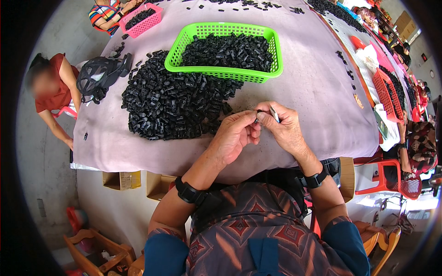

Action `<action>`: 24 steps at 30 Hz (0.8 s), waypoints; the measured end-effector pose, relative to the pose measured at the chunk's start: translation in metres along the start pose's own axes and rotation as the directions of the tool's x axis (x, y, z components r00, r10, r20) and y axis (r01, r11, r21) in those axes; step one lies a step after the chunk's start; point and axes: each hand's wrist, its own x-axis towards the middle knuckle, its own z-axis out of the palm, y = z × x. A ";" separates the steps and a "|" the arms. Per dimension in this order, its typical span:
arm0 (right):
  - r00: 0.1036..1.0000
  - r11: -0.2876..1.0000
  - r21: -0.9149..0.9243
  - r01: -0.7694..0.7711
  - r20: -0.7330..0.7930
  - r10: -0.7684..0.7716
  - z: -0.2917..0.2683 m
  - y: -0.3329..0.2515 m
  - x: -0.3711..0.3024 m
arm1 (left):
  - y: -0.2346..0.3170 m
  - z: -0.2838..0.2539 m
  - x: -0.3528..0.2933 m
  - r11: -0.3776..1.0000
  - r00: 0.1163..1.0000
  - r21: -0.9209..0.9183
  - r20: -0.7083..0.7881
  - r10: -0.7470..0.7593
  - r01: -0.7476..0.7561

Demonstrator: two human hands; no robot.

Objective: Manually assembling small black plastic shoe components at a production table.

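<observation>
My left hand (pixel 235 137) is closed, its thumb and forefinger pinching a small black plastic part (pixel 258 116) that is mostly hidden. Meeting it fingertip to fingertip, my right hand (pixel 286 128) is closed on a slim silver-white tool (pixel 275 114), which sticks up between its fingers; its exact kind cannot be made out. Both hands are above the near part of the cloth-covered table. To their left spreads a large heap of small black plastic parts (pixel 168 103). Behind the heap and my hands stands a bright green basket (pixel 221 71), filled with similar black parts.
A black mesh-backed cap (pixel 103 73) lies at the table's left edge, beside a person in red (pixel 57 87). At the far left stands a pink basket (pixel 159 17) of black parts. On the right are a red basket (pixel 386 94) and a red plastic chair (pixel 382 179).
</observation>
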 end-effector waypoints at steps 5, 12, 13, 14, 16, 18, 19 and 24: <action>1.000 1.000 0.025 0.004 -0.001 -0.004 0.001 0.002 0.000 | 0.000 0.001 0.000 1.000 1.000 -0.003 0.014 0.009 -0.009; 0.999 1.000 -0.011 0.025 -0.030 -0.026 0.001 0.002 0.000 | 0.001 0.002 0.000 0.999 0.999 -0.003 -0.014 0.036 -0.036; 0.999 1.000 -0.011 0.025 -0.029 -0.025 0.001 0.003 0.001 | 0.001 0.002 0.000 0.999 0.999 -0.008 -0.018 0.035 -0.035; 0.999 1.000 0.003 0.025 -0.029 -0.025 0.001 0.004 0.001 | 0.001 0.002 0.000 0.999 0.999 -0.008 -0.018 0.035 -0.035; 0.999 1.000 0.018 0.026 -0.028 -0.025 0.001 0.006 0.001 | 0.001 0.002 0.000 0.999 0.999 -0.019 -0.023 0.041 -0.041; 0.999 0.999 0.024 0.024 -0.032 -0.023 0.001 0.006 0.001 | 0.002 0.003 0.000 0.999 0.999 -0.019 -0.031 0.041 -0.042; 0.999 0.999 0.024 0.024 -0.032 -0.023 0.001 0.006 0.001 | 0.002 0.003 -0.001 0.999 0.998 -0.018 -0.038 0.041 -0.042; 0.998 0.998 -0.066 0.015 -0.054 -0.019 -0.001 0.009 0.001 | 0.002 0.003 0.000 0.999 0.998 -0.016 -0.044 0.038 -0.039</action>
